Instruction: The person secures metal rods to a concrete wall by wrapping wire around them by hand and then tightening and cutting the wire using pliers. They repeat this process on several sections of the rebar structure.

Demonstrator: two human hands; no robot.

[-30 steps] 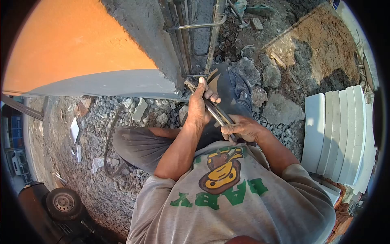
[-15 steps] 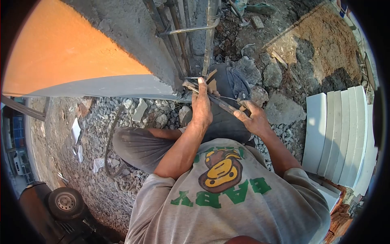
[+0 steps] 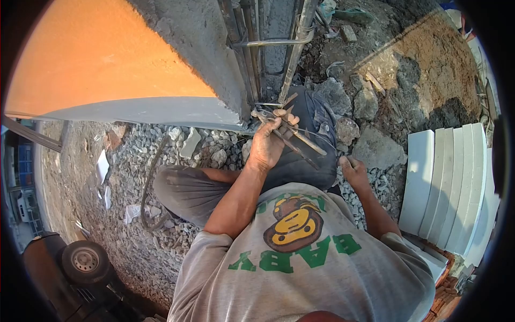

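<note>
My left hand (image 3: 266, 145) is wrapped round a pair of long-handled pincers (image 3: 307, 144), beside the foot of the upright rebar (image 3: 292, 61). The pincers' head lies by the lowest rebar tie (image 3: 268, 104), and the two handles point right over my bent leg. A thin wire runs out past the handles; where it begins is hidden by my fingers. My right hand (image 3: 354, 173) is away from the pincers, over gravel at the right of my leg. Its fingers are curled closed, and whatever may be in them is hidden.
A concrete wall with an orange face (image 3: 107, 59) stands at the left. Gravel (image 3: 177, 155) and broken concrete lumps (image 3: 375, 147) surround my legs. Pale slabs (image 3: 448, 188) are stacked at the right, near bricks (image 3: 445, 295). A wheeled black object (image 3: 86, 260) is at the lower left.
My right hand has left the pincers and moved down and right, its fingers now curled. My left hand keeps hold of the pincers, whose handles now show spread apart. The view has shifted slightly.
</note>
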